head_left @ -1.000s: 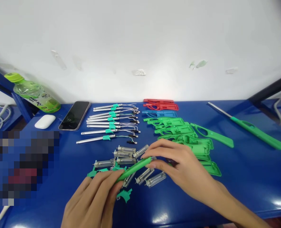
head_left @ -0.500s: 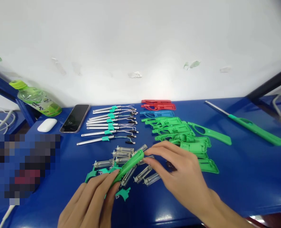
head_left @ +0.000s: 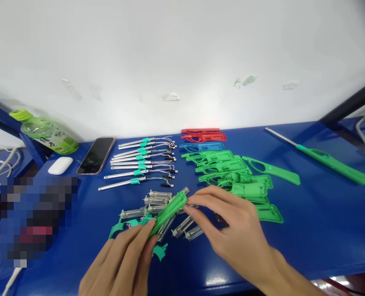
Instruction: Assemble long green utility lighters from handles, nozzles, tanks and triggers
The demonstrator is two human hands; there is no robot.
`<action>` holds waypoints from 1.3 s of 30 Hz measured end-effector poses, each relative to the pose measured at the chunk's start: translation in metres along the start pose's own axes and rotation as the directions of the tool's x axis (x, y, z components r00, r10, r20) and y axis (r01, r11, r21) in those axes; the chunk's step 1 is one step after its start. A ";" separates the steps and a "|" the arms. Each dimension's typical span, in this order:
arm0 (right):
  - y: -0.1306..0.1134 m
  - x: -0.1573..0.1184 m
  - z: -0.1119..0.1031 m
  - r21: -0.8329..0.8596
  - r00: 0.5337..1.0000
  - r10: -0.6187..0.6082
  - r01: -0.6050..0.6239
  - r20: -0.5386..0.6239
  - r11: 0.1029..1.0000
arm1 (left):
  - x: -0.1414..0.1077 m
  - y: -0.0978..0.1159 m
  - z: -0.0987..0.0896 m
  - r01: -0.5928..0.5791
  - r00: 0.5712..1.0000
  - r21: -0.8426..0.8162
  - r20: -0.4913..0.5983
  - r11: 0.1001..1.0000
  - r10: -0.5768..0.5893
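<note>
A green plastic casing half (head_left: 171, 207) is held between both hands, its hollow side partly showing. My left hand (head_left: 129, 250) grips its lower end, which the fingers hide. The thumb and index finger of my right hand (head_left: 231, 222) pinch its upper end. Beneath and behind it lie several clear lighter tanks (head_left: 133, 213) and teal triggers (head_left: 160, 251). Further back, several metal tubes (head_left: 122, 183) with teal clips and wires lie in a column. More green casing halves (head_left: 247, 189) are behind my right hand, with a blue one (head_left: 203, 147) and red ones (head_left: 203, 137) beyond.
A complete green lighter (head_left: 333, 163) lies at the right of the blue table (head_left: 318, 246). On the left are a phone (head_left: 96, 156), a white earphone case (head_left: 60, 165) and a leaning bottle (head_left: 49, 133). A white wall stands behind.
The green casing has turned a little, so more of its hollow inside shows. Both hands keep their hold on it. The whole view has shifted slightly.
</note>
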State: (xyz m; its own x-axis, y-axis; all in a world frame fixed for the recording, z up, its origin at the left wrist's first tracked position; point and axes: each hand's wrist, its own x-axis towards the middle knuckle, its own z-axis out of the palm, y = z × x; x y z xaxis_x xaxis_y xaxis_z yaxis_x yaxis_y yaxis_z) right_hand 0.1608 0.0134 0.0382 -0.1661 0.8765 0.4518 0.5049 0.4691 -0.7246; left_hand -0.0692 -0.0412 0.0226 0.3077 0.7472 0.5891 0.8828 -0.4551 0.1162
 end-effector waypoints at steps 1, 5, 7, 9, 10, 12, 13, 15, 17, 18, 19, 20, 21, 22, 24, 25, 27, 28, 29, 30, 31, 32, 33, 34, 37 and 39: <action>0.000 0.000 0.000 0.003 1.000 -0.001 0.001 0.000 1.000 | 0.000 -0.001 0.001 -0.002 1.000 -0.007 0.001 1.000 0.002; 0.003 -0.001 -0.001 0.004 0.999 -0.025 0.025 0.035 1.000 | -0.004 -0.008 0.001 -0.018 0.999 -0.005 0.048 1.000 0.018; 0.004 -0.003 -0.001 -0.012 0.998 -0.035 0.035 0.060 0.999 | -0.005 -0.013 -0.001 0.004 0.998 -0.003 0.060 1.000 -0.004; 0.006 -0.006 -0.001 -0.045 0.994 -0.029 0.034 0.108 0.998 | -0.005 -0.019 -0.005 0.036 0.998 -0.010 0.051 0.999 -0.036; 0.007 -0.007 -0.001 -0.069 0.989 -0.023 0.033 0.146 0.997 | -0.005 -0.023 -0.007 0.048 0.998 -0.011 0.047 0.999 -0.047; 0.008 -0.009 0.001 -0.118 0.973 -0.011 0.039 0.230 0.992 | -0.003 -0.032 -0.011 0.055 0.997 0.004 0.057 0.998 -0.055; 0.009 -0.010 0.003 -0.140 0.964 -0.008 0.046 0.265 0.989 | -0.003 -0.037 -0.012 0.047 0.996 0.021 0.077 0.999 -0.048; 0.012 -0.012 0.009 -0.175 0.951 -0.009 0.066 0.310 0.982 | -0.001 -0.046 -0.012 0.031 0.994 0.071 0.098 0.997 -0.038; 0.015 -0.013 0.016 -0.208 0.942 -0.017 0.091 0.335 0.974 | 0.001 -0.051 -0.010 0.010 0.996 0.125 0.087 0.992 -0.021; 0.016 -0.014 0.019 -0.225 0.939 -0.021 0.104 0.342 0.969 | 0.002 -0.052 -0.009 0.002 0.997 0.145 0.077 0.989 -0.013; 0.018 -0.015 0.021 -0.240 0.938 -0.024 0.113 0.346 0.964 | 0.003 -0.053 -0.007 -0.004 0.998 0.158 0.066 0.987 -0.006; 0.019 -0.016 0.022 -0.251 0.939 -0.025 0.118 0.343 0.961 | 0.003 -0.052 -0.006 -0.006 0.998 0.160 0.060 0.987 -0.003; 0.019 -0.017 0.022 -0.259 0.941 -0.026 0.119 0.338 0.959 | 0.004 -0.051 -0.005 -0.017 0.998 0.154 0.060 0.988 0.008; 0.019 -0.019 0.020 -0.263 0.944 -0.023 0.115 0.328 0.958 | 0.005 -0.049 -0.003 -0.029 0.998 0.143 0.062 0.989 0.020; 0.018 -0.023 0.010 -0.261 0.954 -0.010 0.093 0.300 0.961 | 0.008 -0.044 0.000 -0.059 0.996 0.115 0.069 0.992 0.052; 0.017 -0.025 0.002 -0.256 0.960 0.003 0.072 0.279 0.964 | 0.010 -0.040 0.001 -0.079 0.995 0.099 0.073 0.992 0.071; 0.017 -0.031 -0.020 -0.245 0.978 0.041 0.010 0.202 0.970 | 0.018 -0.031 0.006 -0.112 0.992 0.070 0.059 0.991 0.108; 0.018 -0.034 -0.032 -0.244 0.986 0.065 -0.026 0.152 0.969 | 0.023 -0.026 0.008 -0.134 0.990 0.056 0.052 0.989 0.131; 0.020 -0.039 -0.046 -0.257 0.992 0.088 -0.062 0.090 0.964 | 0.029 -0.019 0.010 -0.162 0.986 0.039 0.048 0.986 0.160; 0.023 -0.044 -0.059 -0.285 0.992 0.113 -0.096 0.046 0.954 | 0.037 -0.012 0.012 -0.199 0.979 0.016 0.056 0.980 0.198; 0.027 -0.050 -0.073 -0.326 0.988 0.152 -0.140 0.011 0.935 | 0.047 -0.004 0.015 -0.242 0.967 -0.011 0.072 0.970 0.242; 0.032 -0.057 -0.086 -0.371 0.980 0.200 -0.192 -0.019 0.908 | 0.057 0.004 0.017 -0.289 0.952 -0.035 0.090 0.957 0.291; 0.037 -0.065 -0.099 -0.415 0.964 0.264 -0.258 -0.046 0.872 | 0.069 0.012 0.020 -0.344 0.933 -0.053 0.095 0.938 0.347; 0.044 -0.073 -0.112 -0.461 0.939 0.332 -0.336 -0.093 0.821 | 0.082 0.021 0.024 -0.400 0.911 -0.043 0.094 0.915 0.403; 0.069 -0.093 -0.146 -0.556 0.842 0.434 -0.538 -0.320 0.634 | 0.123 0.044 0.044 -0.570 0.822 0.053 0.055 0.820 0.567; 0.090 -0.099 -0.168 -0.572 0.797 0.404 -0.603 -0.448 0.555 | 0.147 0.057 0.067 -0.616 0.787 0.068 0.110 0.785 0.608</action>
State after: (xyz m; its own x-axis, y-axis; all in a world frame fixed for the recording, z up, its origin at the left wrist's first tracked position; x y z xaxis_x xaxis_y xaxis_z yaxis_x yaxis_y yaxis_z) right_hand 0.3655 -0.0487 0.0157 0.4514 0.8402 0.3005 0.8654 -0.3301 -0.3768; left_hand 0.0499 0.0754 0.0624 0.8173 0.3643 0.4464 0.5276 -0.7845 -0.3259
